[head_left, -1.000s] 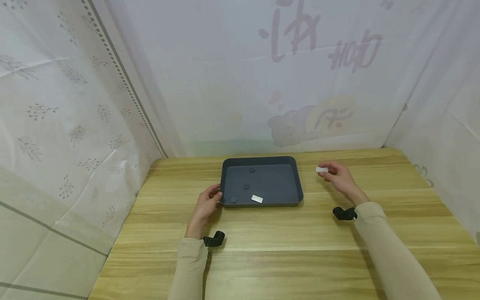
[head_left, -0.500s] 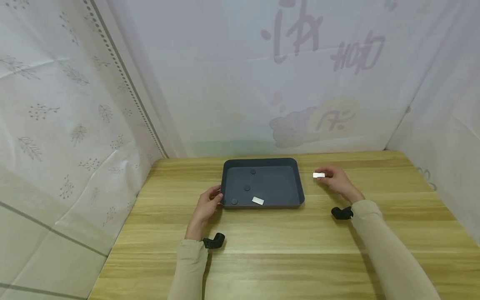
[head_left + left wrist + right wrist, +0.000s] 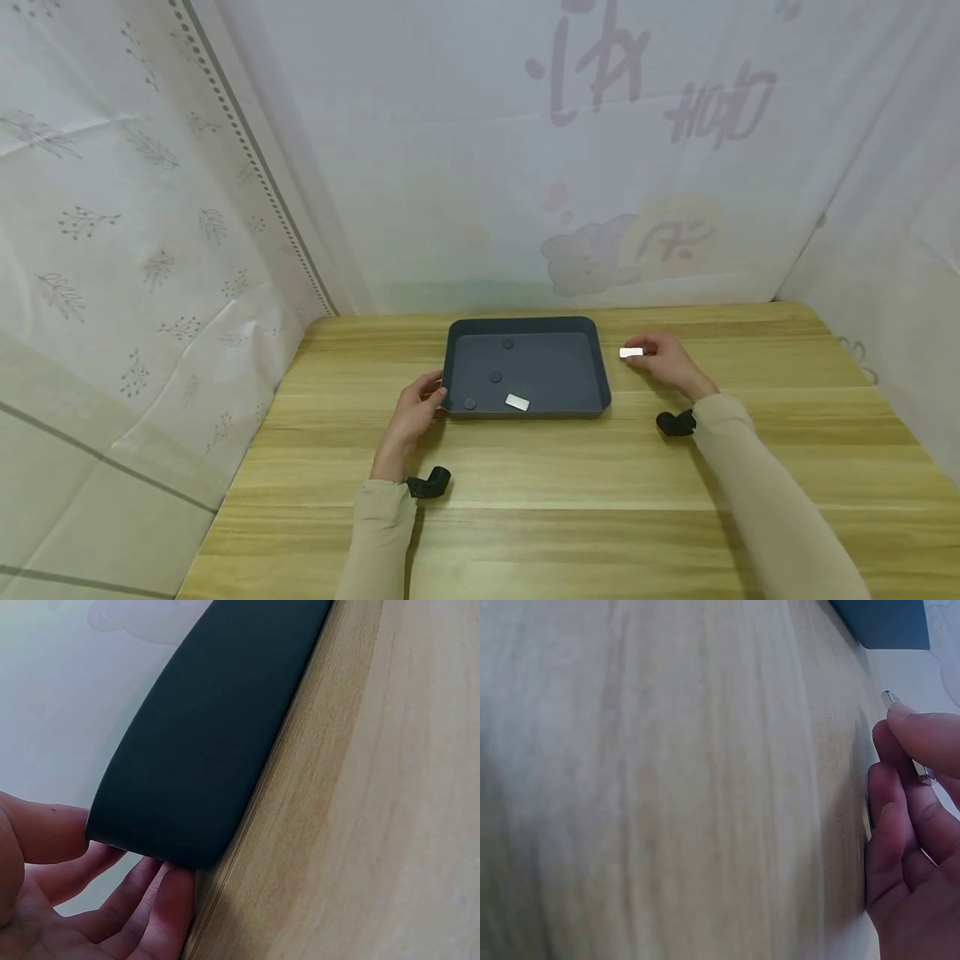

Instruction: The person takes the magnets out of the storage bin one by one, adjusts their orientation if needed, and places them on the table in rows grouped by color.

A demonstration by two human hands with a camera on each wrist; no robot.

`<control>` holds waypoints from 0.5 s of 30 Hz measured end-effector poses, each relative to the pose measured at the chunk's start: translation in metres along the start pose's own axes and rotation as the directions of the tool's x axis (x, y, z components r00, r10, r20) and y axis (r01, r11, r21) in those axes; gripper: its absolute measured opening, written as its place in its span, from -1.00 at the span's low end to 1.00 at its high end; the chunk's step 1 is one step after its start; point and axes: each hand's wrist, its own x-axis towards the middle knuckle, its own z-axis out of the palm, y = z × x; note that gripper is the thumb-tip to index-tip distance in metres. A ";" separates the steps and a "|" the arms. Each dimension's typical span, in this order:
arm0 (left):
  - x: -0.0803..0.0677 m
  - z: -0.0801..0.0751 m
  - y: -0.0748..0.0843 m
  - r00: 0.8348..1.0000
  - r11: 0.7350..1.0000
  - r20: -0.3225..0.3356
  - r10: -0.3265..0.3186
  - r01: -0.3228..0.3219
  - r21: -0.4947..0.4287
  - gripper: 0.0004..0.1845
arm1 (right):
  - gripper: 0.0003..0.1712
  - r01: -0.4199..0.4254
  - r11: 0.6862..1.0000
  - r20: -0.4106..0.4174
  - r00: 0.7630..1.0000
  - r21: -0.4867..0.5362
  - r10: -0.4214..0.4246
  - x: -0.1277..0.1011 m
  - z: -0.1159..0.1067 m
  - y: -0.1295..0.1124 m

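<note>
Pinched between thumb and fingertips of the right hand (image 3: pixel 660 358) is a small white rectangular piece (image 3: pixel 631 352), held just off the right rim of the dark grey tray (image 3: pixel 525 329), near its far right corner. In the right wrist view that grip shows as fingers (image 3: pixel 919 750) curled round the piece (image 3: pixel 889 697), only one end of it peeking out past the fingertip; whether it hangs clear of the desk (image 3: pixel 570 492) or rests on it is hard to tell from these angles.

At the tray's near left corner the left hand (image 3: pixel 411 417) grips the rim: the left wrist view shows the thumb (image 3: pixel 37 829) pressed against the tray's outer wall (image 3: pixel 210 735) while the other fingers (image 3: pixel 165 907) lie at its bottom edge, against the desk (image 3: pixel 375 825).

Inside the tray lie three small dark round discs: one (image 3: pixel 507 343) toward the far wall, one (image 3: pixel 495 377) about the middle, one (image 3: pixel 469 403) by the near left corner close to the left hand. A second white rectangular piece (image 3: pixel 517 402) lies flat on the tray floor near the front wall, just right of the nearest disc.

Both forearms wear beige sleeves (image 3: pixel 757 492), each with a black wrist mount (image 3: pixel 429 482) near the cuff. White printed curtains (image 3: pixel 150 208) stand behind the tray and to both its sides.
</note>
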 end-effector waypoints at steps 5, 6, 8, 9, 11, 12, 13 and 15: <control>-0.001 0.000 -0.001 1.000 1.000 -0.007 0.001 -0.001 0.010 -0.56 | -0.62 -0.024 1.000 0.009 1.000 -0.014 0.024 0.001 0.000 -0.002; -0.001 0.000 -0.001 1.000 1.000 -0.010 0.003 -0.003 0.011 -0.56 | -0.62 -0.030 0.999 0.011 0.999 -0.016 0.030 0.002 0.000 -0.002; -0.001 0.001 -0.001 1.000 1.000 -0.012 0.007 -0.006 0.015 -0.56 | -0.62 -0.037 0.999 0.013 0.999 -0.025 0.037 0.002 -0.001 -0.003; -0.001 0.001 -0.001 1.000 1.000 -0.013 0.007 -0.007 0.016 -0.56 | -0.61 -0.040 0.999 0.015 0.999 -0.027 0.040 0.002 -0.001 -0.003; -0.001 0.001 -0.001 1.000 1.000 -0.014 0.008 -0.008 0.014 -0.56 | -0.62 -0.040 0.999 0.012 0.999 -0.030 0.040 0.003 0.000 -0.003; -0.001 0.001 0.000 1.000 1.000 -0.016 0.008 -0.008 0.013 -0.56 | -0.62 -0.039 0.999 0.011 0.999 -0.029 0.040 0.003 0.000 -0.003; -0.001 0.001 0.000 1.000 1.000 -0.016 0.007 -0.007 0.012 -0.56 | -0.63 -0.038 0.999 0.011 0.999 -0.030 0.038 0.004 0.000 -0.003; -0.001 0.000 0.000 1.000 1.000 -0.018 0.010 -0.010 0.013 -0.56 | -0.62 -0.030 0.999 0.012 0.999 -0.031 0.031 0.004 0.001 -0.004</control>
